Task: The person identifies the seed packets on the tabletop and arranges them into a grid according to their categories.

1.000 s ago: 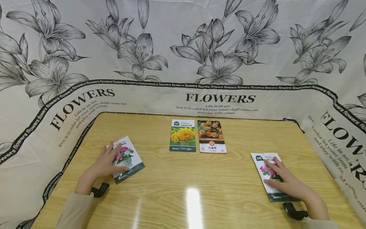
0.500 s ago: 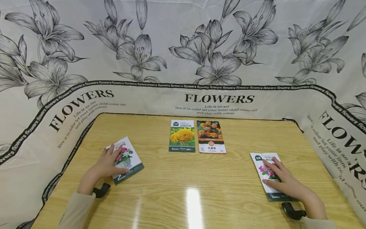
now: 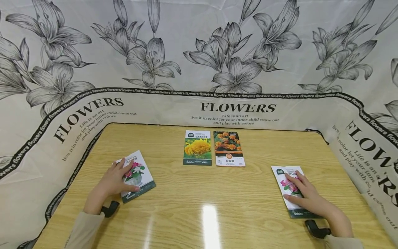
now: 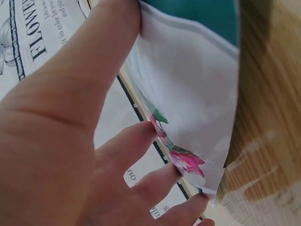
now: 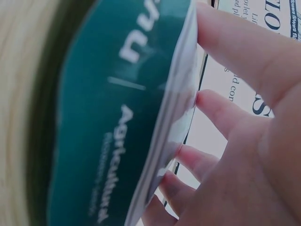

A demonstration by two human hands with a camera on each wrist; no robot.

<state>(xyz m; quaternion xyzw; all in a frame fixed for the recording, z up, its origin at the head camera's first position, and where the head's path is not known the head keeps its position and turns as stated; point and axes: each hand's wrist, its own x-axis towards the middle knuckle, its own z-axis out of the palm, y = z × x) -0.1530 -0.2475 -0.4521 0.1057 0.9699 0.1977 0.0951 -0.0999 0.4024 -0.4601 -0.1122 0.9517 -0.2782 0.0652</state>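
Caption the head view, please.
Left hand touches one rectangular, green-banded white packet, right hand another packet, on a yellowish wood-grain table.

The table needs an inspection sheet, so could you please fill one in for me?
Surface: table, wood-grain, with a bright reflection near the front.
Job's things: left packet and right packet, both printed with pink flowers, each partly covered by a hand.
Clutter: nothing seen beyond the yellow packet and orange packet, side by side towards the back.
Hands: left hand touches the left packet; right hand touches the right packet.
Cables: nothing seen.
Surroundings: flower-print cloth behind and at both sides.
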